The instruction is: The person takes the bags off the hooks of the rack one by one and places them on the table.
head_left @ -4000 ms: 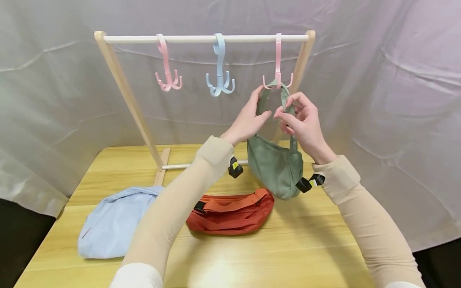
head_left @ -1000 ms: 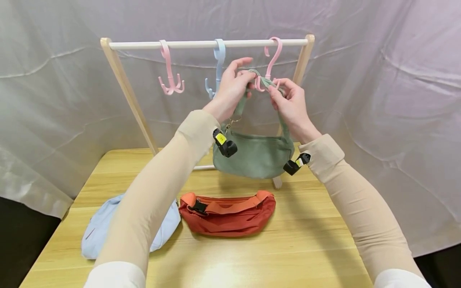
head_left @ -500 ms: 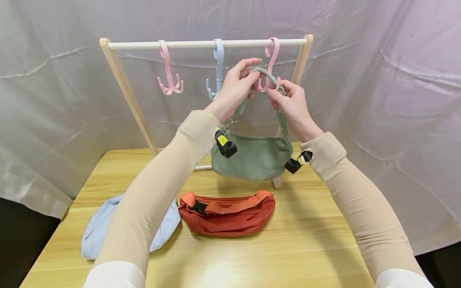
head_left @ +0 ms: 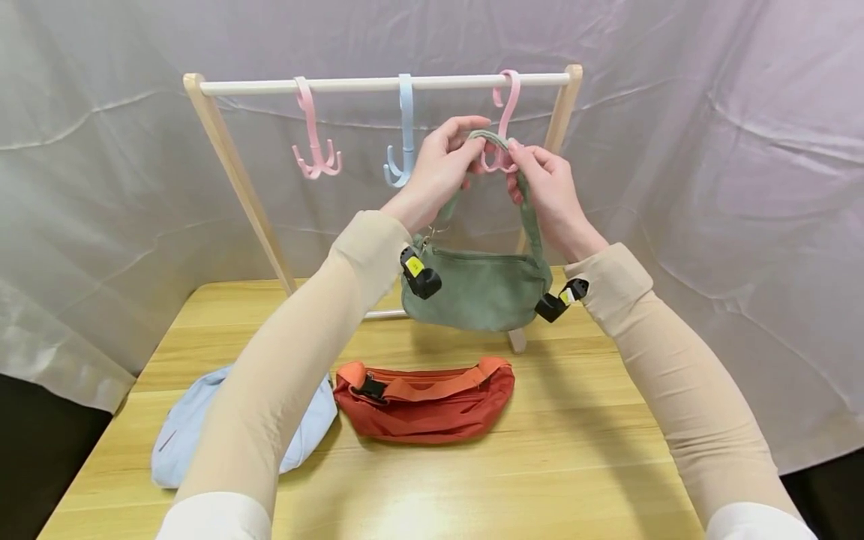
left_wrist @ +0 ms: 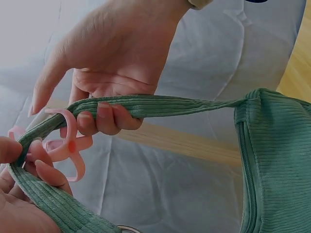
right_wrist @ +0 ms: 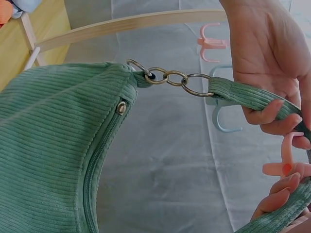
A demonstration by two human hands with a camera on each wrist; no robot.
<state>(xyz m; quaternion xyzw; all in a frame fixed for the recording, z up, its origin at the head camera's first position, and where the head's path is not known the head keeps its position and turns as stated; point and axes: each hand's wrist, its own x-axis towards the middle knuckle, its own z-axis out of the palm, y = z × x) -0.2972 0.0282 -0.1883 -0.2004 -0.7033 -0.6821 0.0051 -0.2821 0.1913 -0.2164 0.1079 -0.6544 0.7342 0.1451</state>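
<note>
A green corduroy shoulder bag [head_left: 479, 292] hangs below both hands, its strap [left_wrist: 184, 105] arching at the prongs of the right pink hook [head_left: 508, 112]. Whether the strap rests on a prong cannot be told. My left hand [head_left: 439, 165] grips the strap on the side with metal rings [right_wrist: 176, 80], left of the hook. On the other side, my right hand [head_left: 552, 191] pinches the strap between thumb and fingers, close to the prongs. Both hands also show in the wrist views, with the pink prongs between them.
The hook hangs on a white rail [head_left: 452, 82] of a wooden rack. Left along it hang a blue hook [head_left: 406, 120] and another pink hook [head_left: 308, 124]. A red waist bag [head_left: 432, 412] and a light blue bag [head_left: 196, 427] lie on the wooden table [head_left: 513, 480].
Over four seconds, the bag swings to face forward and my left hand takes hold of the strap. The hook has turned. In the last half second, my right thumb moves higher along the strap.
</note>
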